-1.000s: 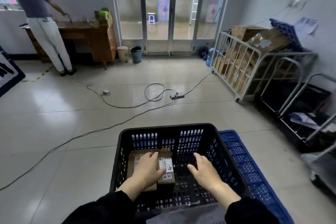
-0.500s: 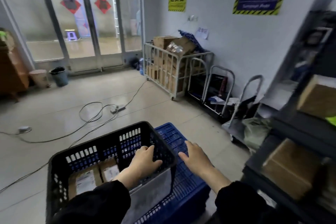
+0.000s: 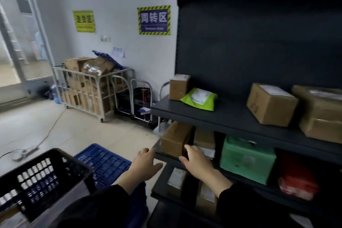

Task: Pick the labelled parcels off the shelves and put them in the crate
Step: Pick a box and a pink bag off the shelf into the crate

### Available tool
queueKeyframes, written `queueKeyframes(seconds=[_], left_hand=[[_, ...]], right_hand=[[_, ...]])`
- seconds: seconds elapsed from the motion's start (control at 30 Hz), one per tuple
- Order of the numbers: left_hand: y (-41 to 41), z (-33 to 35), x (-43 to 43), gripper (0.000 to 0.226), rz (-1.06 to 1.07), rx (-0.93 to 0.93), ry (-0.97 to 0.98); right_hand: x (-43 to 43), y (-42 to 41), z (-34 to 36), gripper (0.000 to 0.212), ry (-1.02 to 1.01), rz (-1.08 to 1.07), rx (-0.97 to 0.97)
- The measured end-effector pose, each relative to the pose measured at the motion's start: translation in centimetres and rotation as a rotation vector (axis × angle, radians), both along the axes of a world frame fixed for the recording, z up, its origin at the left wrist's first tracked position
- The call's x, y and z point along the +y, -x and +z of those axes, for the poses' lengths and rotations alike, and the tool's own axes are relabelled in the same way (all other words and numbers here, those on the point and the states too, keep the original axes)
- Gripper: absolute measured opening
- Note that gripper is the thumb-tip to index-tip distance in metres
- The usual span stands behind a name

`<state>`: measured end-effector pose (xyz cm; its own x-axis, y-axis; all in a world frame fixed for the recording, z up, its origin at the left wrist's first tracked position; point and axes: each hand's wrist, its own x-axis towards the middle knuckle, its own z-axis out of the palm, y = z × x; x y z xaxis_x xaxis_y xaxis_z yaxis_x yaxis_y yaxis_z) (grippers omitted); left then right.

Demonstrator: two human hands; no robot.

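Note:
The dark shelf unit (image 3: 212, 118) fills the right side. A brown cardboard parcel (image 3: 174, 138) sits at the left end of its middle shelf. My right hand (image 3: 196, 159) is just in front of that parcel, fingers apart, holding nothing. My left hand (image 3: 146, 163) hovers open a little left of the shelf's corner. The black crate (image 3: 61, 176) stands at lower left; its inside is mostly out of view. Other parcels lie on the shelves: a small brown box (image 3: 179, 87), a green mailer (image 3: 199, 99), a green box (image 3: 246, 159), a large brown box (image 3: 271, 104).
A blue crate (image 3: 103, 163) lies on the floor beside the black one. A white wire cage trolley (image 3: 87, 90) full of cardboard and two hand trolleys (image 3: 140, 102) stand against the wall. A cable and power strip (image 3: 26, 152) cross the tiled floor at left.
My view has swung right from the crate to the shelves. Both hands left the crate and moved toward the left end of the middle shelf.

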<state>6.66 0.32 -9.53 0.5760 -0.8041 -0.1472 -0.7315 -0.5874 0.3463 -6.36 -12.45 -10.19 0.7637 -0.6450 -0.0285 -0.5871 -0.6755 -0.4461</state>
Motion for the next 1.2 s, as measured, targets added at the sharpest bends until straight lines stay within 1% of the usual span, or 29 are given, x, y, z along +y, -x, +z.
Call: queueKeyframes(seconds=[0.13, 0.33, 0.57, 0.7, 0.87, 1.03, 1.2], left_hand=[[7.3, 0.0, -3.5, 0.065, -0.091, -0.007, 0.012], [18.6, 0.7, -8.7, 0.064, -0.265, -0.005, 0.034], [30.0, 1.9, -14.8, 0.064, -0.493, -0.019, 0.051], [35.2, 2.6, -18.2, 0.064, -0.607, -0.032, 0.066], [41.6, 3.3, -22.3, 0.066, -0.747, -0.018, 0.112], [47.3, 4.1, -26.9, 0.064, -0.873, -0.013, 0.162], [52.0, 5.1, -32.5, 0.064, -0.930, 0.022, 0.231]], right_hand=[[-2.0, 8.8, 0.7, 0.056, 0.039, -0.083, 0.017], [-4.4, 21.4, 1.4, 0.056, 0.102, -0.266, 0.028], [-6.9, 34.4, 2.2, 0.054, 0.082, -0.532, 0.011], [-8.0, 40.3, 2.8, 0.055, 0.118, -0.662, -0.002], [-9.4, 46.7, 3.0, 0.053, 0.127, -0.802, 0.037], [-11.8, 52.3, 3.7, 0.052, 0.149, -0.909, 0.023], [-15.9, 57.2, 4.9, 0.053, 0.149, -0.982, 0.014]])
